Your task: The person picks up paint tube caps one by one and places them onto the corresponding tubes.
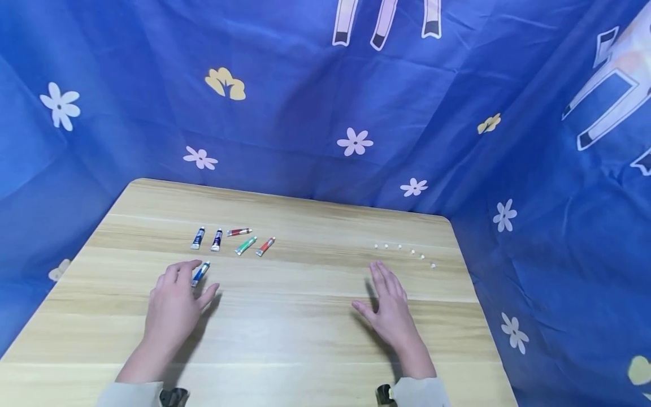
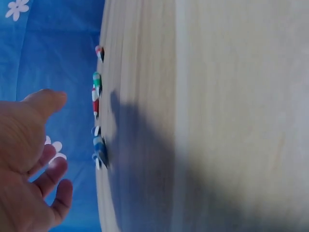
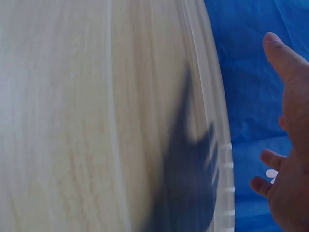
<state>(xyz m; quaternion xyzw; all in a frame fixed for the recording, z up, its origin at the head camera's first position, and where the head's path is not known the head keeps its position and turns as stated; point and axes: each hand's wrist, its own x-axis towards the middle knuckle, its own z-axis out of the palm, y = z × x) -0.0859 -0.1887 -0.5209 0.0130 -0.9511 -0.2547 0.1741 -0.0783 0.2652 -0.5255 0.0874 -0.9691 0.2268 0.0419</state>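
My left hand (image 1: 175, 308) hovers over the table's left side, fingers loosely bent and thumb apart, holding nothing. Just beyond its fingers, between index finger and thumb, lies a blue paint tube (image 1: 200, 273); the left wrist view shows space between hand and tubes (image 2: 99, 147). Farther back lie another blue tube (image 1: 198, 238), a dark violet tube (image 1: 217, 239), a red tube (image 1: 239, 232), a green tube (image 1: 246, 245) and an orange-red tube (image 1: 265, 246). Over the right side, my right hand (image 1: 389, 316) has extended fingers and a spread thumb, with nothing in it.
Several tiny white pieces (image 1: 412, 252) form a curved row beyond my right hand, too small to identify surely. The wooden table (image 1: 305, 316) has rounded far corners. Blue patterned cloth (image 1: 295, 113) hangs behind it and along both sides.
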